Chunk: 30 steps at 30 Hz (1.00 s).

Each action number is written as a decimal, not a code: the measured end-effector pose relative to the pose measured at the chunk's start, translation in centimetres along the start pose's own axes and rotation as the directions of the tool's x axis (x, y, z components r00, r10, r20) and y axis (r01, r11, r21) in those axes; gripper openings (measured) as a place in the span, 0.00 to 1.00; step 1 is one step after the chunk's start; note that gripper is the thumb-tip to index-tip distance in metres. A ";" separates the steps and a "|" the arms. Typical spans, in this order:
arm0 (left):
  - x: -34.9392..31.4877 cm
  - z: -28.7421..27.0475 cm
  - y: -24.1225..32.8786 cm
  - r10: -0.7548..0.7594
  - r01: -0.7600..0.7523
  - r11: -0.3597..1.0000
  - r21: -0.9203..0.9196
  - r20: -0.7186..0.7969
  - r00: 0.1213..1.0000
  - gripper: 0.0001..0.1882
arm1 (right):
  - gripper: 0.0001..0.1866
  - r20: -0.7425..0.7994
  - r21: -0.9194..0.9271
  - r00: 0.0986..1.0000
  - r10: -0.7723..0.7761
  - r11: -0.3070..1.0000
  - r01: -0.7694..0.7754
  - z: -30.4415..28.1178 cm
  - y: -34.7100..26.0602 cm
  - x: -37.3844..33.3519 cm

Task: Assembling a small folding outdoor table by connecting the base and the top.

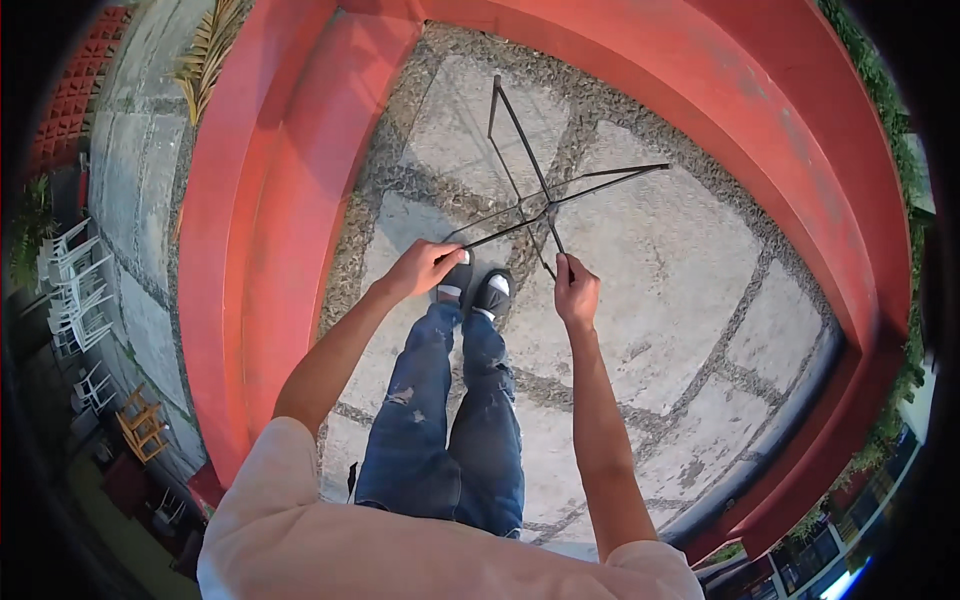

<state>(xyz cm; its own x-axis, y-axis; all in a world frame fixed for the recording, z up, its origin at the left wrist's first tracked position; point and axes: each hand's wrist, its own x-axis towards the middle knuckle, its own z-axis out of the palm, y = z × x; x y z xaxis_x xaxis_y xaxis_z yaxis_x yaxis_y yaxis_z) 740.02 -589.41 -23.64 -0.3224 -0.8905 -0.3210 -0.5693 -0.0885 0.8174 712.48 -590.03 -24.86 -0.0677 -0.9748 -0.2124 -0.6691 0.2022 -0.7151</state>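
A thin black folding metal frame [525, 147] stands spread out ahead of me, its rods crossing at a middle joint. My left hand [424, 268] is closed on the end of one rod, just above my shoes. At the lower end of another rod, my right hand [576, 289] has its fingers wrapped round the bar. The remaining arms of the frame reach away from me, one to the far side and one to the right, with bent ends. Parts of the rods under my fingers are hidden.
Stone slabs [640, 300] with gravel strips between them form the ground. Low red walls [270, 190] curve round on the left, far side and right. White chairs [78, 290] and a wooden chair [141, 422] stand beyond the left wall. A dry palm frond [207, 55] lies at the far left.
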 end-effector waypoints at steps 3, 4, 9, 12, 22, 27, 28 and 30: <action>1.1 0.2 -0.8 0.021 -0.021 0.998 -0.064 0.003 1.000 0.12 | 0.11 0.004 0.003 1.000 -0.028 1.000 0.028 0.6 0.6 0.8; 1.3 -0.1 -1.6 0.020 -0.020 0.998 -0.062 -0.009 1.000 0.12 | 0.11 -0.011 0.007 0.999 -0.040 0.999 0.040 1.2 0.7 1.1; 2.6 -0.6 -2.9 0.000 0.001 0.998 -0.060 0.009 1.000 0.11 | 0.11 0.026 -0.031 1.000 0.003 1.000 -0.002 2.9 1.2 2.5; 3.2 -0.5 -3.9 0.013 -0.013 0.997 -0.082 -0.001 1.000 0.11 | 0.11 0.006 -0.027 1.000 -0.027 0.999 0.027 3.8 1.9 2.9; 2.6 -0.2 -5.6 0.032 -0.031 0.999 -0.024 0.051 0.998 0.11 | 0.13 0.002 -0.029 1.000 -0.019 0.999 0.019 4.9 2.4 1.9; 2.6 -0.1 -6.4 0.058 -0.059 0.998 0.023 0.023 0.998 0.12 | 0.13 0.003 -0.031 0.999 -0.035 0.999 0.035 6.3 3.4 2.2; 2.7 -0.1 -6.4 0.058 -0.058 0.998 0.026 0.026 0.998 0.12 | 0.13 0.003 -0.027 1.000 -0.004 1.000 0.004 6.6 3.6 2.3; 2.8 0.5 -6.4 0.034 -0.039 0.995 0.094 0.057 0.998 0.13 | 0.12 0.020 -0.014 0.999 0.040 0.999 -0.040 6.6 3.9 2.0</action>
<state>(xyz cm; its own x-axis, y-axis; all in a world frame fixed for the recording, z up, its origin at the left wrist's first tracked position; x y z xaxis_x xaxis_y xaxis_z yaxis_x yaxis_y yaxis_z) 742.39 -591.17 -29.98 -0.3839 -0.8663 -0.3197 -0.6245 -0.0115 0.7809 714.63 -590.55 -32.42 -0.0793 -0.9639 -0.2544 -0.6764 0.2395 -0.6966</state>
